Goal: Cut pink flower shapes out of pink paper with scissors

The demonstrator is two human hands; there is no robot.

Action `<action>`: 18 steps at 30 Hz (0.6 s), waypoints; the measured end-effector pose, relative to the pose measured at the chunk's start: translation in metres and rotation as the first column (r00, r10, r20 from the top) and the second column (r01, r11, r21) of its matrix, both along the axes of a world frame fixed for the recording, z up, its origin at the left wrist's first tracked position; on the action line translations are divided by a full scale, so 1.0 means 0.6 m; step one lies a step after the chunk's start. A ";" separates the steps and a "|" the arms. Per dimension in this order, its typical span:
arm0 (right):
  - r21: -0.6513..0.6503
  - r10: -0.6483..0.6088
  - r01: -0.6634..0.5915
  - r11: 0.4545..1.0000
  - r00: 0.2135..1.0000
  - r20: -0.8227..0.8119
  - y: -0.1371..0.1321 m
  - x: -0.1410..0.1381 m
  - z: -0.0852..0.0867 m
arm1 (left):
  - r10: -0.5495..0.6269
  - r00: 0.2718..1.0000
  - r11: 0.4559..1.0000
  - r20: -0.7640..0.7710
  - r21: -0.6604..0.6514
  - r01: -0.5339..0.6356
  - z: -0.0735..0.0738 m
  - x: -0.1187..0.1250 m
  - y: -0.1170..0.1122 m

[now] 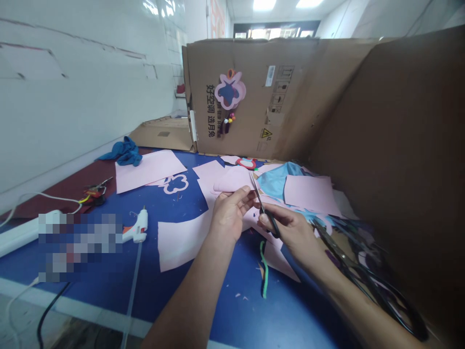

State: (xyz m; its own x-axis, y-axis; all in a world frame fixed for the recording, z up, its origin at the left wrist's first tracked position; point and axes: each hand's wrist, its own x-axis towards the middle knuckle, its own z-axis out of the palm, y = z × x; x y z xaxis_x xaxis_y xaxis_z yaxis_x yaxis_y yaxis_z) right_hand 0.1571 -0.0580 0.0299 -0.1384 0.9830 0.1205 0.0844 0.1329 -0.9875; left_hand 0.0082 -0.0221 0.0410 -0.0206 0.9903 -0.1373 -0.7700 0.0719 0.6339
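My left hand pinches a piece of pink paper that has a rounded edge. In my right hand is a small pair of scissors with black handles, fingers wrapped around the grips. The blades point up and away, right beside the pink paper and my left fingertips; whether they touch the paper I cannot tell. Beneath my hands lie more pink sheets on the blue table. A green fuzzy strip rests just below my right hand.
A white glue gun and a power strip are on the left. Large black-handled shears lie to the right. Cardboard panels stand behind and to the right, with a pink flower cutout on the back one. Blue cloth sits far left.
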 end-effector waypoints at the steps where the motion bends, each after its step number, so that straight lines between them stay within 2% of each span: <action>1: -0.002 0.000 0.000 1.000 1.000 0.002 0.000 0.000 0.000 | -0.007 1.000 1.000 -0.009 -0.001 0.007 0.001 -0.002 0.000; 18: 0.007 0.030 -0.031 1.000 0.998 0.057 0.002 0.001 -0.004 | -0.048 0.994 0.999 -0.100 0.010 0.049 0.000 -0.017 0.006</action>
State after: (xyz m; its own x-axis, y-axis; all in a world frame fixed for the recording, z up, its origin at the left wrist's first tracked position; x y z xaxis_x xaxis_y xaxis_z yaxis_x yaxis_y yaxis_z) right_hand 0.1579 -0.0569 0.0277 -0.1750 0.9773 0.1190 0.1362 0.1437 -0.9802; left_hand -0.0022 -0.0185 0.0411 0.0148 0.9920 -0.1251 -0.6986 0.0998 0.7085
